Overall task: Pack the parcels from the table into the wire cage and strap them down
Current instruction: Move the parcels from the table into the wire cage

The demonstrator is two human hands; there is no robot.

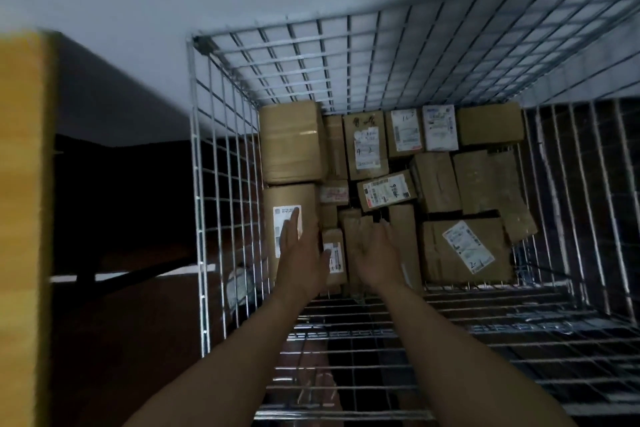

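The head view looks steeply down into the cage [221, 163], both bare forearms reaching in over its near wire wall. The parcels [391, 184] cover most of the cage floor in a tight brown layer, packed against the far wall and the left wall, several with white labels facing up. The left hand [298, 253] is flat with fingers spread and straight, palm down over the near-left box [291, 198], its fingertips lying across that box's white label [280, 218]; it clasps nothing, and whether the palm presses on the cardboard or hovers just above cannot be told. The right hand [377, 253] is also unclenched, fingers loosely extended and a little blurred, over a tall narrow parcel [401, 218] near the middle of the front row; it holds nothing, and contact is unclear. Between the two hands stands a small parcel [334, 253] with a label. To the right of the right hand lies a wide box [467, 250] with a tilted label, close to the near wall. A strip of bare floor shows along the right wall, beside a skewed flat box [491, 184]. The cage top is uncovered. Left of the cage, well apart, a yellow table edge [24, 184] fills the frame's side.
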